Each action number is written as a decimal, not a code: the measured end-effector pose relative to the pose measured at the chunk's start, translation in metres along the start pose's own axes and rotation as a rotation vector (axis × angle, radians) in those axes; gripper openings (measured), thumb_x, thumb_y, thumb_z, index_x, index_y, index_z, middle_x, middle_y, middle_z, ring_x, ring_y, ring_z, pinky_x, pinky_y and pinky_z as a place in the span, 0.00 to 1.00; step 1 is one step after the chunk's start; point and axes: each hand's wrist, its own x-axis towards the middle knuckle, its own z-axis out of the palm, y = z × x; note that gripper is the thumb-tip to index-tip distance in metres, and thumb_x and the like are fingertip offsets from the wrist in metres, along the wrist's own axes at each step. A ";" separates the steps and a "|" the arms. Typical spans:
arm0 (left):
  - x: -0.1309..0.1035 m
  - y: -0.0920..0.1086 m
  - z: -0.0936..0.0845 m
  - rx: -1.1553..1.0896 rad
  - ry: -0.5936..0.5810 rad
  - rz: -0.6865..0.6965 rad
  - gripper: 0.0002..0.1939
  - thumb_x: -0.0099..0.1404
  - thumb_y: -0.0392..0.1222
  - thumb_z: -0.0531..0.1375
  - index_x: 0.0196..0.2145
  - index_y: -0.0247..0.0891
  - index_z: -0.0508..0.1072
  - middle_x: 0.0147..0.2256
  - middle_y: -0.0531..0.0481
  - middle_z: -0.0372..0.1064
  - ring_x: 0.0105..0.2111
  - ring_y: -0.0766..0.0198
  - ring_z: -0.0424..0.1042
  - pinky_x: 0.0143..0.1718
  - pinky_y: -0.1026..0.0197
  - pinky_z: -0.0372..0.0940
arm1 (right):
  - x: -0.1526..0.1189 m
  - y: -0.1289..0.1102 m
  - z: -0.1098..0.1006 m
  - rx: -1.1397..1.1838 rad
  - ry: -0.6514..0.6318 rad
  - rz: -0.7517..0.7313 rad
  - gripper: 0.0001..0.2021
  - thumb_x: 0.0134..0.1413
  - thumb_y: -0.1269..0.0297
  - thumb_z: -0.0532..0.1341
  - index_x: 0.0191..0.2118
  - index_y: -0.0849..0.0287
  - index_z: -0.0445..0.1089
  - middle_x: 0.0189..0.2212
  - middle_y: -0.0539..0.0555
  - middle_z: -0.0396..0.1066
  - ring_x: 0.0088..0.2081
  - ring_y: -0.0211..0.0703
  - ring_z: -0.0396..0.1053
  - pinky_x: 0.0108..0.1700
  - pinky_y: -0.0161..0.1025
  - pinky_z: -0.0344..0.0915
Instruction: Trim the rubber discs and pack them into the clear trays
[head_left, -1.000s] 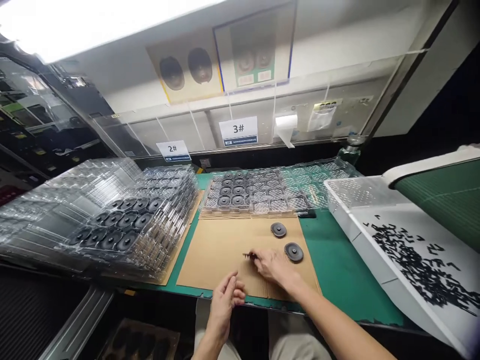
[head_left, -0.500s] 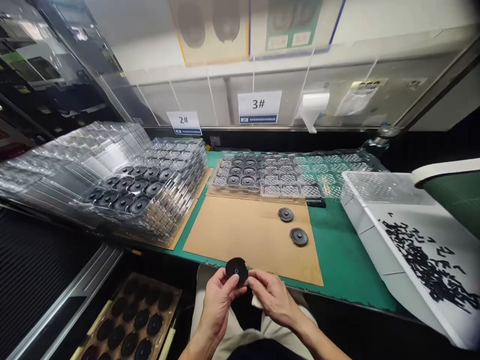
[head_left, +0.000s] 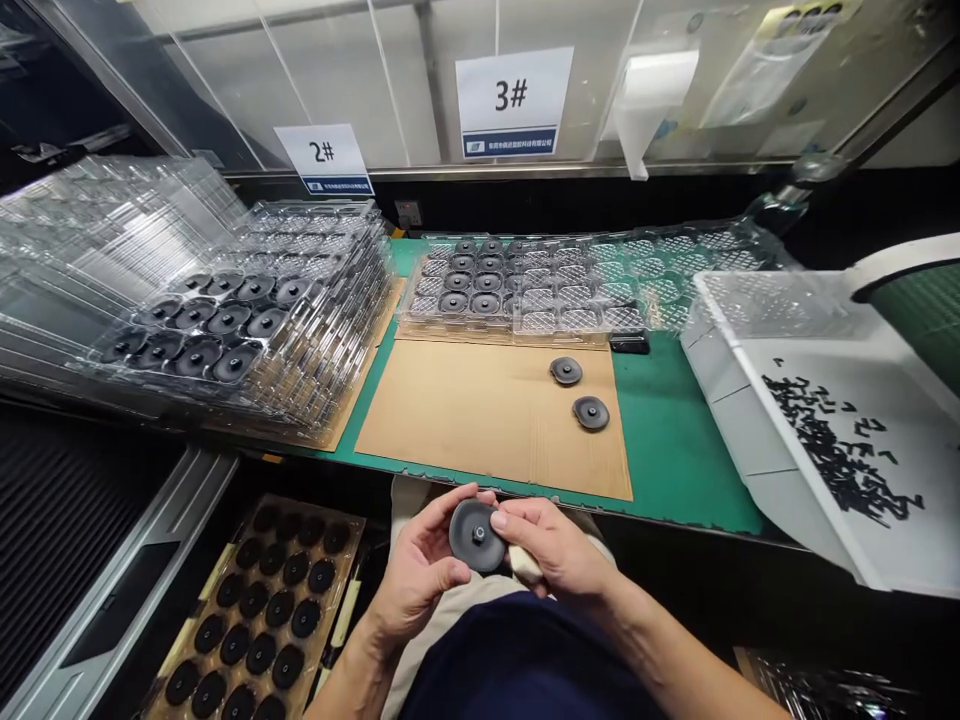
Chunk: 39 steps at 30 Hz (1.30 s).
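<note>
A round black plastic disc (head_left: 469, 555) with a small hub in its middle is held over my lap, just off the table's front edge. My left hand (head_left: 420, 565) cups it from the left, fingers at its back edge and thumb by its lower rim. With its thumb on the disc's right side, my right hand (head_left: 559, 545) grips it too. A small off-white pad (head_left: 525, 565), perhaps cloth or sponge, is tucked under the right fingers. Two similar discs, an upper one (head_left: 566, 371) and a lower one (head_left: 591, 413), lie on the cardboard sheet (head_left: 457, 410).
Clear trays (head_left: 330, 330) with black discs are stacked on the left; another disc-filled tray (head_left: 472, 280) sits at the back. On the right, a white bin (head_left: 750, 420) holds small black pieces. A tray of discs (head_left: 255, 600) lies low at left.
The disc has turned so its hubbed, dished face shows. My left thumb has come off its face, and my right thumb now presses on it. The view has tilted down.
</note>
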 end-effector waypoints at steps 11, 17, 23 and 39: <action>0.000 0.010 0.015 0.020 0.218 0.120 0.34 0.49 0.45 0.78 0.54 0.43 0.78 0.53 0.42 0.75 0.52 0.50 0.73 0.55 0.55 0.68 | -0.020 -0.024 0.004 -0.953 0.419 -0.852 0.21 0.71 0.72 0.54 0.65 0.57 0.59 0.49 0.59 0.72 0.48 0.46 0.71 0.51 0.43 0.70; -0.006 0.013 0.020 -0.071 0.236 0.067 0.31 0.56 0.49 0.74 0.57 0.43 0.76 0.51 0.41 0.77 0.54 0.49 0.74 0.57 0.55 0.67 | -0.032 -0.036 0.018 -0.905 0.302 -0.787 0.09 0.70 0.74 0.54 0.49 0.57 0.68 0.39 0.55 0.71 0.39 0.45 0.68 0.42 0.42 0.66; -0.007 0.013 0.020 -0.176 0.302 -0.013 0.26 0.62 0.50 0.70 0.56 0.42 0.77 0.48 0.42 0.79 0.50 0.51 0.77 0.54 0.55 0.70 | -0.032 -0.038 0.018 -0.937 0.329 -0.757 0.07 0.69 0.73 0.54 0.41 0.56 0.67 0.34 0.53 0.68 0.35 0.43 0.65 0.38 0.41 0.61; -0.001 0.018 0.022 -0.191 0.321 -0.164 0.22 0.64 0.53 0.67 0.48 0.35 0.82 0.37 0.44 0.77 0.30 0.61 0.72 0.29 0.59 0.72 | -0.032 -0.047 0.007 -1.102 0.242 -0.640 0.10 0.70 0.69 0.54 0.36 0.56 0.68 0.28 0.50 0.63 0.29 0.40 0.60 0.32 0.38 0.55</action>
